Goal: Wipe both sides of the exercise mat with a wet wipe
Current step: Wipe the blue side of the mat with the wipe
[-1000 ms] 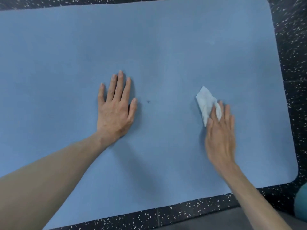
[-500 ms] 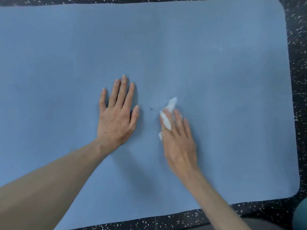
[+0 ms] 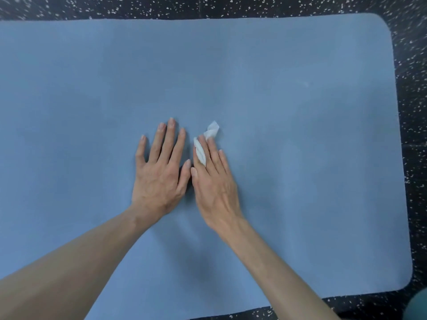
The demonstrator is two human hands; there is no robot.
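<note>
head view | looks steeply down, close (wide-angle) | over the mat (image 3: pixel 277 88)

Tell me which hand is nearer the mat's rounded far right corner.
Right. The right hand lies on the mat nearer that corner, pressing the wipe; the left hand rests flat beside it, farther away.

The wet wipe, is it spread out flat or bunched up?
Bunched up. The wet wipe shows as crumpled white folds under and between the straight fingers of the right hand.

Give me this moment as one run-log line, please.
left hand: flat on exercise mat | right hand: presses wet wipe onto mat | hands side by side
</note>
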